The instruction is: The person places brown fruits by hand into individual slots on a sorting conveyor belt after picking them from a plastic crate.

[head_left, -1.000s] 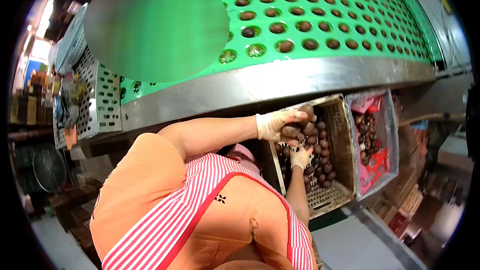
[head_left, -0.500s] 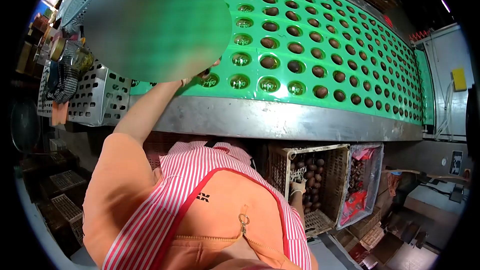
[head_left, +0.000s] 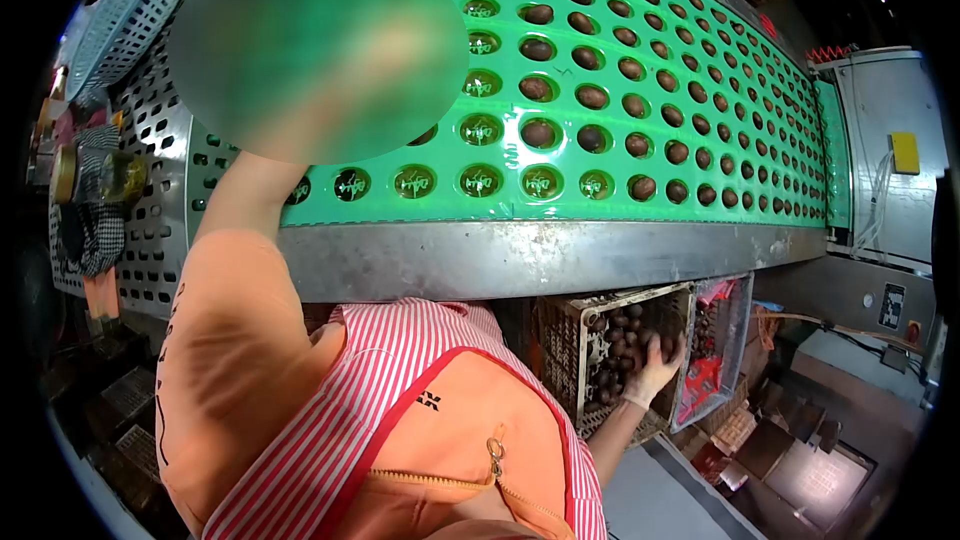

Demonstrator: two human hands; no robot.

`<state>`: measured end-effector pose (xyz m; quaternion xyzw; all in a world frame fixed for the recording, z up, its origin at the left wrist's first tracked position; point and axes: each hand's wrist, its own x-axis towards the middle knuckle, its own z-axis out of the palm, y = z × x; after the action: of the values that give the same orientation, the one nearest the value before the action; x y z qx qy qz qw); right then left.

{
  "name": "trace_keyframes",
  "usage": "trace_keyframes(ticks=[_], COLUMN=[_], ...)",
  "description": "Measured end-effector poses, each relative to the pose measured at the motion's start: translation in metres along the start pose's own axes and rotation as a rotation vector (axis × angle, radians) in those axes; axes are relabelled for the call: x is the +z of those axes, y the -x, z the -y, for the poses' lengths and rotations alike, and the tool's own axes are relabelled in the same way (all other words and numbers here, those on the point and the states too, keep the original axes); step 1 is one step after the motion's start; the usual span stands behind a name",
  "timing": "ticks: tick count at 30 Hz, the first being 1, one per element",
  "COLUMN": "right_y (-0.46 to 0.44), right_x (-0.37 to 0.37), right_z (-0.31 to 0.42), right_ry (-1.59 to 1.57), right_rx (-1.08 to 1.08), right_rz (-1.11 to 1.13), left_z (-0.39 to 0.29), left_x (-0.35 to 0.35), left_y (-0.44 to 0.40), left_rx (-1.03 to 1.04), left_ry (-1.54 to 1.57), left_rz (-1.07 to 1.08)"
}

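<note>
My left hand reaches over the green tray sheet; a blurred oval smears it, so its fingers and anything in them cannot be made out. Rows of round cups fill the sheet, many holding one brown egg-shaped item. Near the front left, several cups show only a clear, patterned bottom. At the lower right, my right hand is inside a worn plastic crate, its fingers curled around dark brown egg-shaped items, beside a pile of the same kind.
A steel edge runs along the front of the sheet. Beyond the crate stands a grey bin with red plastic and brown pieces. A perforated metal rack and a light blue basket are at the left. A grey machine housing stands right.
My left hand has gone from the crate to above the sheet, then farther up over it. My right hand has shifted rightward within the crate. The view has tilted and turned.
</note>
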<state>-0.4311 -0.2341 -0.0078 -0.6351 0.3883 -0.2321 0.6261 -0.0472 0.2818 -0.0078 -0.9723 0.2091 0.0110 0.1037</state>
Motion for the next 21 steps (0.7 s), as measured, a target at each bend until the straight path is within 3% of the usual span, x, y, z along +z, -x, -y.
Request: trace_keyframes(ticks=[3,9,10,12,13,17,19,21], right_y=[0.020,0.058,0.051,0.050,0.049,0.045,0.046,0.026], right_x=[0.107,0.326,0.356,0.398,0.410,0.430,0.446,0.469], right_z=[0.052,0.055,0.029,0.012,0.005,0.021,0.043,0.031], right_ry=[0.072,-0.018,0.049,0.414,0.574,0.752,1.163,1.317], right_rx=[-0.179,-0.278,-0.320,-0.628,-0.620,-0.888,-1.069,-1.047], right_rz=[0.160,0.792,0.811,0.797,0.787,0.820,0.888,1.082], left_z=[-0.004,-0.037,-0.038,-0.038,-0.038,-0.027,-0.028,-0.031], left_x=[0.047,0.027,0.028,0.030,0.031,0.038,0.040,0.043], left_y=[-0.015,0.034,0.045,0.066,0.075,0.103,0.106,0.105], left_rx=[0.023,-0.250,-0.259,-0.299,-0.317,-0.359,-0.391,-0.307], left_ry=[0.141,0.811,0.887,0.955,0.994,1.106,1.151,1.098], left_rz=[-0.042,-0.314,-0.348,-0.382,-0.389,-0.423,-0.416,-0.402])
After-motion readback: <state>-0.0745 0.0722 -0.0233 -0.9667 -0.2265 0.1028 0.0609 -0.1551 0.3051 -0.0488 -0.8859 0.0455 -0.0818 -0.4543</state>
